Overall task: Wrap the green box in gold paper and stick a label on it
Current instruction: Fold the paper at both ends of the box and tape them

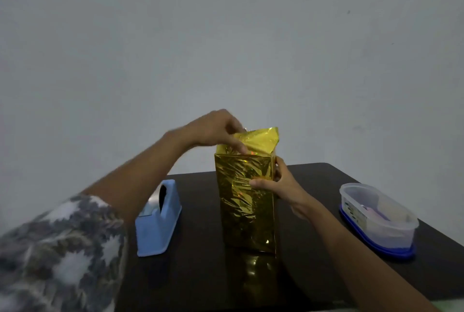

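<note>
Head camera view: a tall box stands upright in the middle of a dark surface (313, 178), covered in crinkled gold paper (244, 198) so that no green shows. The left grip (216, 130) reaches over the top and pinches the loose paper there, where one flap (263, 138) stands up unfolded. The right grip (278, 183) holds the upper right side of the box, thumb on the front face and fingers curled round the edge.

The foil looks slippery and stiff, so the top fold may spring open if let go before it is taped, or tear if tugged. A push off centre could tip the tall box.

A blue tape dispenser (159, 221) sits just left of the box. A clear tub (376, 216) on a blue base sits well to the right, its contents blurred. Behind is a plain grey wall (226, 35). No label is visible on the box.
</note>
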Motion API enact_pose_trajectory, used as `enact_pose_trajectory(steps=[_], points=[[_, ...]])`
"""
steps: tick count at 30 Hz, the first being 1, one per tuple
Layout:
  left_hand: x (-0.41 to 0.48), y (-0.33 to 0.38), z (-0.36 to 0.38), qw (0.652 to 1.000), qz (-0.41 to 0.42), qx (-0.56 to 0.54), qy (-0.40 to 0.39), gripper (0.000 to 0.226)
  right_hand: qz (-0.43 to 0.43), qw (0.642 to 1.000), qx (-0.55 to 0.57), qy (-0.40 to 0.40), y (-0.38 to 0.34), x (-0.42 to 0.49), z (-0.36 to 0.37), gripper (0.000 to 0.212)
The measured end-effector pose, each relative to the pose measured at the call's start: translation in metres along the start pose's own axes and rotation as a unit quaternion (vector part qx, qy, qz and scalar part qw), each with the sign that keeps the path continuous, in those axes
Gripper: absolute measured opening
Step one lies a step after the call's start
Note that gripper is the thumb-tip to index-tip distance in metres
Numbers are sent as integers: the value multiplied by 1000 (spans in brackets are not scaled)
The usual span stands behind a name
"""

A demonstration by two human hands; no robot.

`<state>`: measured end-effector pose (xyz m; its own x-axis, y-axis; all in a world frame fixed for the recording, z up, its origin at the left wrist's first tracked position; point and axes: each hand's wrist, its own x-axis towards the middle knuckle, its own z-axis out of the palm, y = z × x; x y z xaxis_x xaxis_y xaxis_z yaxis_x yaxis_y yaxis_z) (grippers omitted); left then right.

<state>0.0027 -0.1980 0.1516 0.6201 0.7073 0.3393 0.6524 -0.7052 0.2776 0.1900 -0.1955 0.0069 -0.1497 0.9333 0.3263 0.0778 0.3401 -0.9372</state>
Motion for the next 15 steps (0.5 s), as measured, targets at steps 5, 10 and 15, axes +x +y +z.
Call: enact_pose_trajectory(steps=[5,10,15], points=[[18,32,-34,978,-69,-133,144,41,11,999,-29,-27,0,-3,0,105],[50,59,31,976,-187,110,-30,51,16,999,-33,-31,-3,-4,4,104],[67,55,18,963,-195,-77,169,32,15,999,-20,-28,-4,-6,3,84]])
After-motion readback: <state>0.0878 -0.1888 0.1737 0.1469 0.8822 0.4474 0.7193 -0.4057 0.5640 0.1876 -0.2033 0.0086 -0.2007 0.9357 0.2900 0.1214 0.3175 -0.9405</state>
